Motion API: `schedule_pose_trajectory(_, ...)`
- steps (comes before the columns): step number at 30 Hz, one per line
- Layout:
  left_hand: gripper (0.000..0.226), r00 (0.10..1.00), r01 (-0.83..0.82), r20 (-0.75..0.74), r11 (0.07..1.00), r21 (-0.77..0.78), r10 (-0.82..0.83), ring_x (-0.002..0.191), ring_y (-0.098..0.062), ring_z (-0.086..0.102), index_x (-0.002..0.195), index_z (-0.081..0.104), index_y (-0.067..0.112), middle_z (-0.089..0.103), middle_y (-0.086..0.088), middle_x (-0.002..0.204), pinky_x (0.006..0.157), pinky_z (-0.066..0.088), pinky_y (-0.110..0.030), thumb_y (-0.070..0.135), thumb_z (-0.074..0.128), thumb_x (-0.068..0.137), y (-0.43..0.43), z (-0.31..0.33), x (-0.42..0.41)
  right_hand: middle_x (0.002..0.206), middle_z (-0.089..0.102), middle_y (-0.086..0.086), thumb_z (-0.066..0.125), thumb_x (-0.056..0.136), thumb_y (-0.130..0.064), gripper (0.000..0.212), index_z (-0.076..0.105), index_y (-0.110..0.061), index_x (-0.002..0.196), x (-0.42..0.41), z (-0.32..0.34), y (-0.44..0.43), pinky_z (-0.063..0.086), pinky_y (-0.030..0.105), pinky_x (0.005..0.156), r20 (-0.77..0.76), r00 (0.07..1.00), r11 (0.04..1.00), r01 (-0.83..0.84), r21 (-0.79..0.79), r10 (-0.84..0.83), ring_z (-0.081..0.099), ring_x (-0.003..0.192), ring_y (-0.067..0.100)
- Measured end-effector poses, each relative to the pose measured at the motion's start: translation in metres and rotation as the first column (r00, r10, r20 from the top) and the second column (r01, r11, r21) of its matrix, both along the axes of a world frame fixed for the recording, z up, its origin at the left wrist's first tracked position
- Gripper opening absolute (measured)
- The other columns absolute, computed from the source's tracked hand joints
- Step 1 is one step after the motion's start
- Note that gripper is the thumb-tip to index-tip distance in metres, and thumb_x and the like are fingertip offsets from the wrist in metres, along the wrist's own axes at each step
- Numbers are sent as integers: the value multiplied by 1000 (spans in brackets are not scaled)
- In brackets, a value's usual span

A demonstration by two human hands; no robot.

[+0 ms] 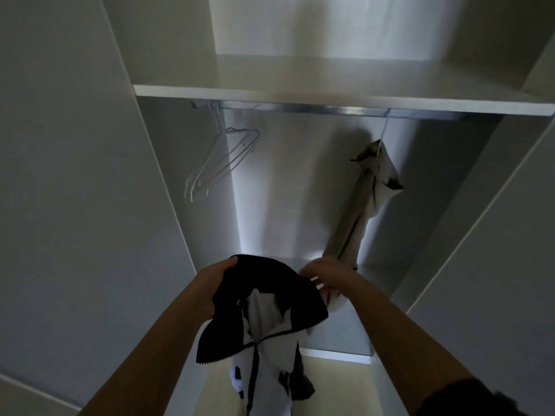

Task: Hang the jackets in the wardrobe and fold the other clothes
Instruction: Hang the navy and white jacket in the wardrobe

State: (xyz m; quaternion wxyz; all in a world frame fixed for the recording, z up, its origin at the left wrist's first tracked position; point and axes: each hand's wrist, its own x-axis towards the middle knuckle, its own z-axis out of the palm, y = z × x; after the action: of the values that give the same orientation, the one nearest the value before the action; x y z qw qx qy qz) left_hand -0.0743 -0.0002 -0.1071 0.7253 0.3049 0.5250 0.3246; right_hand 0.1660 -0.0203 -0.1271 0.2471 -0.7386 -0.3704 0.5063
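Observation:
I hold a black and white zip jacket (264,319) up in front of the open wardrobe. My left hand (220,273) grips its black hood at the left edge. My right hand (324,279) holds the jacket's right side, fingers curled around white fabric. The jacket's body hangs down between my forearms with the zip partly closed. Inside, a light grey jacket (365,202) hangs on a hanger from the metal rail (300,109) at the right. Empty white hangers (222,160) hang from the rail at the left.
A white shelf (330,97) runs above the rail. Open wardrobe doors stand at the left (75,175) and right (495,235). The wardrobe floor (336,354) lies below, and a pale floor shows under the jacket.

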Motion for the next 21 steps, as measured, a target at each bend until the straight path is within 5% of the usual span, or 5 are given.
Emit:
schedule_pose_trajectory(2, 27, 1000, 14, 4, 1000, -2, -14, 62, -20, 68, 92, 70, 2, 71, -10, 75, 62, 53, -29, 27, 58, 92, 23, -3, -5, 100, 65, 8, 63, 90, -16, 28, 65, 0, 113, -12, 5, 40, 47, 29, 78, -33, 999, 997, 10, 77, -7, 60, 88, 18)
schedule_pose_trajectory(6, 28, 1000, -11, 7, 999, -37, 11, 58, -19, 68, 87, 69, 3, 70, -9, 70, 59, 51, -28, 28, 59, 92, 74, -8, -18, 101, 65, 9, 59, 92, -12, 29, 63, 5, 115, -47, 15, 124, 46, 27, 72, -200, 976, 974, 124, 190, -85, 60, 88, 18)
schedule_pose_trajectory(15, 27, 1000, -11, 8, 999, -41, 11, 60, -19, 68, 91, 68, 1, 70, -11, 74, 56, 54, -25, 25, 56, 94, 169, -4, -43, 101, 68, 13, 61, 92, -12, 27, 63, 3, 113, -125, 20, 261, 53, 31, 79, -327, 944, 969, 33, 244, 51, 64, 85, 20)
schedule_pose_trajectory(21, 28, 998, -55, 41, 997, -51, 57, 64, -19, 69, 95, 67, 1, 72, -10, 74, 60, 52, -26, 25, 53, 96, 199, -8, -61, 93, 65, 12, 61, 90, -6, 8, 64, 0, 94, -151, 14, 321, 53, 35, 83, -452, 890, 962, 171, 213, -58, 61, 88, 19)
